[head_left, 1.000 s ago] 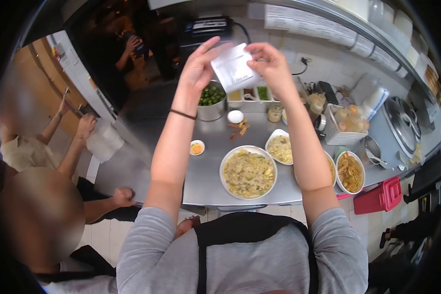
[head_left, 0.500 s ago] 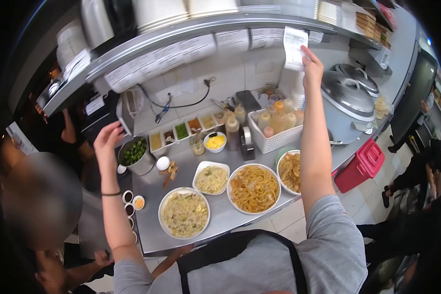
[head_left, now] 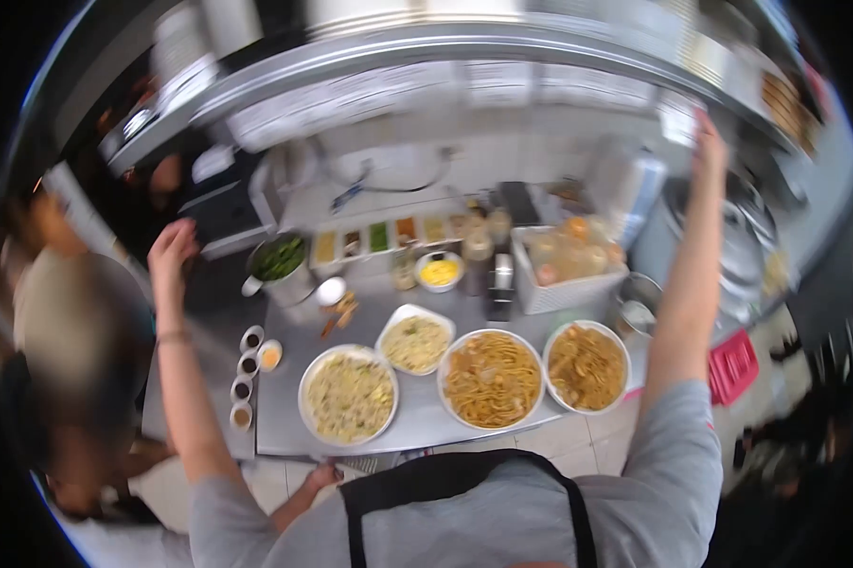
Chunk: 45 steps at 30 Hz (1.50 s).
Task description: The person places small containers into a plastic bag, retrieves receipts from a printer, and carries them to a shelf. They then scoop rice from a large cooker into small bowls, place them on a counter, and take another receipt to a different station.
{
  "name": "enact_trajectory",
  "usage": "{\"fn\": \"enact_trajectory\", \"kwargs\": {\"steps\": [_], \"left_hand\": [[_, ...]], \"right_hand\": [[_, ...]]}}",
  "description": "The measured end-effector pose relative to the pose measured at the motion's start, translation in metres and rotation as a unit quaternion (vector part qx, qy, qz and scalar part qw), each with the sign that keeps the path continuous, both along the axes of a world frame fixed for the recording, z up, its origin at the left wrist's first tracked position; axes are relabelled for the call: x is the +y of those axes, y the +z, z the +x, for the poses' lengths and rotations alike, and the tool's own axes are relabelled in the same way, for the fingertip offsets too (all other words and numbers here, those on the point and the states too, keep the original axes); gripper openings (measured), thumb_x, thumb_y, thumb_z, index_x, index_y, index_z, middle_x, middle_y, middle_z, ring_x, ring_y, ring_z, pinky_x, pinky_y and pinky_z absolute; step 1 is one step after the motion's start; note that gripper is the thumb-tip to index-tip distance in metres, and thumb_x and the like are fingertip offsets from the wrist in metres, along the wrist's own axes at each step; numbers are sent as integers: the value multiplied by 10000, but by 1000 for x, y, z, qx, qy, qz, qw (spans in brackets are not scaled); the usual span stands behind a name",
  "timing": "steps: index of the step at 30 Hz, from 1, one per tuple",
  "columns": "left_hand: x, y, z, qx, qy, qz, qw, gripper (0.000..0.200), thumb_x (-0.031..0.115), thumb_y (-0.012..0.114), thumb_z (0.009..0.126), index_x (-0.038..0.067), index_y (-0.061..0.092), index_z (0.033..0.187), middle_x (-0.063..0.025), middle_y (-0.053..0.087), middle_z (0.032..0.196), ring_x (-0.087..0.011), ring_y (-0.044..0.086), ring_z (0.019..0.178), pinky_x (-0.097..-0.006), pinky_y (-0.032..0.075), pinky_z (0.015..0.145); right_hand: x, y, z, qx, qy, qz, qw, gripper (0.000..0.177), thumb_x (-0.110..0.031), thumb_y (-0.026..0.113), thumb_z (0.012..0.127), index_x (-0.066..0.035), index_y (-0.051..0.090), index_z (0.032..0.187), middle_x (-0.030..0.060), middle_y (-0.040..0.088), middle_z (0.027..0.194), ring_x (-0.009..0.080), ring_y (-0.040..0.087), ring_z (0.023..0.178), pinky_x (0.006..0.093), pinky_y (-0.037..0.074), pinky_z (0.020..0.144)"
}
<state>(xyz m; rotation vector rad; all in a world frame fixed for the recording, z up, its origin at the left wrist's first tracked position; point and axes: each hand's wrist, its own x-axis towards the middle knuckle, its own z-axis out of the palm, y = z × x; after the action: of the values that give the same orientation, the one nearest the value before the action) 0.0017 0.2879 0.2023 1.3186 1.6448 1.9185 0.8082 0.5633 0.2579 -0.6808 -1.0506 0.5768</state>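
My right hand [head_left: 710, 150] is raised high at the right, its fingers pinched at the edge of a white paper slip [head_left: 677, 117] just below the metal shelf rail; both are blurred. At the left, my left hand [head_left: 172, 249] is lifted with fingers curled in, and nothing shows in it. It is nearest a dark machine [head_left: 220, 210] and a metal pot of green vegetables [head_left: 289, 275]. Between my arms sit a round bowl of fried rice [head_left: 349, 395], a square bowl of rice [head_left: 415, 343] and two bowls of noodles [head_left: 493, 379].
More paper slips [head_left: 497, 85] hang along the shelf rail [head_left: 502, 43]. A white basket of squeeze bottles [head_left: 568, 275], seasoning tubs [head_left: 379, 237] and small sauce cups [head_left: 243, 389] stand on the steel counter [head_left: 280, 417]. Large lidded pots [head_left: 729, 218] are right; a co-worker [head_left: 76, 322] is left.
My view has swung, so the counter appears shifted. My right hand has moved right along the rail with the slip. My left hand's fingers have curled in.
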Motion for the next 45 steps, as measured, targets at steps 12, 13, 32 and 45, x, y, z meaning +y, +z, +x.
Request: {"fn": "enact_trajectory", "kwargs": {"steps": [12, 13, 32, 45], "left_hand": [[100, 43, -79, 0, 152, 66, 986, 397, 150, 704, 662, -16, 580, 1002, -138, 613, 939, -205, 571, 889, -288, 429, 779], [105, 46, -72, -13, 126, 67, 990, 414, 121, 714, 641, -24, 571, 1001, -136, 605, 949, -212, 559, 905, -298, 420, 794], [36, 29, -57, -215, -65, 315, 922, 399, -107, 449, 766, 18, 397, 1141, -134, 524, 1005, -223, 531, 930, -342, 452, 786], [-49, -32, -71, -210, -6, 202, 957, 266, -60, 542, 766, -21, 575, 1027, -117, 581, 996, -176, 560, 908, -266, 448, 794]], "right_hand": [[10, 2, 21, -119, -292, 50, 948, 344, -78, 544, 806, -59, 539, 1149, 105, 560, 1096, 158, 514, 968, 260, 380, 852], [-11, 3, -3, -149, -355, 55, 922, 335, -89, 553, 806, -66, 547, 1140, 100, 562, 1093, 157, 515, 961, 256, 370, 861], [-200, -81, -537, -481, 203, 252, 815, 222, -118, 556, 795, -34, 575, 999, 120, 567, 991, 280, 514, 961, 341, 394, 839], [-98, 4, -736, -370, 143, -47, 917, 423, -107, 593, 759, -85, 456, 1159, 72, 629, 833, 195, 585, 793, 308, 427, 711]]}}
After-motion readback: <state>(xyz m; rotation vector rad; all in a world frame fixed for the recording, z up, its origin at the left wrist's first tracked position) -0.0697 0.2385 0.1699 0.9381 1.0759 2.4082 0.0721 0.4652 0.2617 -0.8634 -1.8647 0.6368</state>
